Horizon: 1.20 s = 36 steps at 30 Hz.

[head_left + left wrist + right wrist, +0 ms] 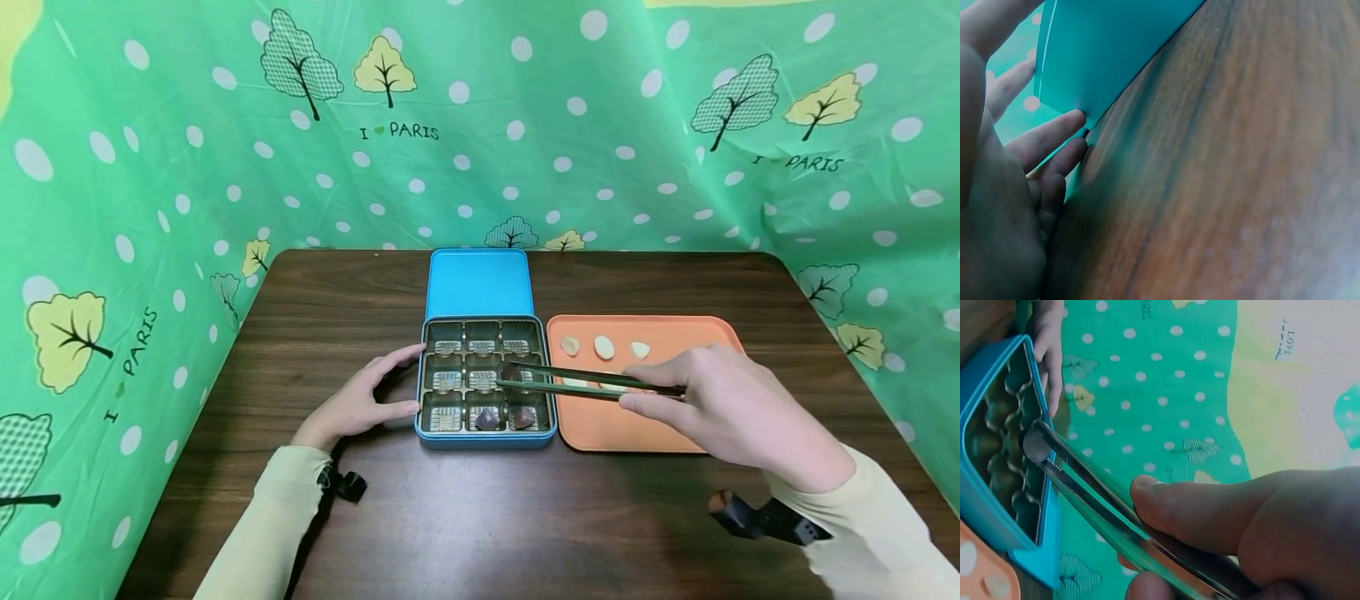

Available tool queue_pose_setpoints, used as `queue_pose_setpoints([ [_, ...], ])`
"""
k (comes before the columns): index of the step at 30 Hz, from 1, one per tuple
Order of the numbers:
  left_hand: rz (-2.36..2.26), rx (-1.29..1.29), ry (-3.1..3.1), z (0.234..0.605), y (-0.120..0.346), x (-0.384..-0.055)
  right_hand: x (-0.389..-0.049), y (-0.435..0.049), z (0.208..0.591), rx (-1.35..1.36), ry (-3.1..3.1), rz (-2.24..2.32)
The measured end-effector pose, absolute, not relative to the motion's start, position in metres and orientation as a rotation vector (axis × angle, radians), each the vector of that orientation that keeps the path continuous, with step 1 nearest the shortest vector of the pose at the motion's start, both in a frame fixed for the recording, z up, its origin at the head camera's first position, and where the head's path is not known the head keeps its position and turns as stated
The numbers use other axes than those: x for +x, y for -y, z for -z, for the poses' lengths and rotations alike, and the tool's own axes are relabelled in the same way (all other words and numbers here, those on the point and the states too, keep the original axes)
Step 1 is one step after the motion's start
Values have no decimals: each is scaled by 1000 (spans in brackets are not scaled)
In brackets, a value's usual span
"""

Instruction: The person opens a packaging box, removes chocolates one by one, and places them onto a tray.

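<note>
My right hand holds long metal tweezers, pinched between thumb and fingers. Their tips grip a dark, smooth stone over the right compartment of the box's middle row; it looks rounded and pale in the right wrist view. The blue box holds a divided insert, and its lid lies open at the back. Two dark purple stones, one in the front middle compartment and another in the front right, sit inside. My left hand touches the box's left side with fingers spread and relaxed.
An orange tray lies right of the box. On it are several pale stones, including an oval one; the tweezers and right hand partly cover others. Beneath everything is a dark wooden table, with a green patterned cloth behind.
</note>
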<state>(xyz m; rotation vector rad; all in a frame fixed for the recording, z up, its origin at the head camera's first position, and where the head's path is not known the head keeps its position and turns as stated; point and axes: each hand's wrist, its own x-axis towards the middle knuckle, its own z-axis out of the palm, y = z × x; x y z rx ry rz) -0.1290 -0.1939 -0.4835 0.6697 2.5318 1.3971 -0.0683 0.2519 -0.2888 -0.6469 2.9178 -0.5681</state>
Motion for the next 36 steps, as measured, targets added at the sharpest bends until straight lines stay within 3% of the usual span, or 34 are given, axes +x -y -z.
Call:
queue_pose_setpoints([
  [18, -1397, 663, -2524, 486, 196, -130, -53, -315, 311, -390, -2927, 392],
  [36, -1405, 697, -2525, 484, 194, -130, -51, -320, 326, -395, -2860, 363],
])
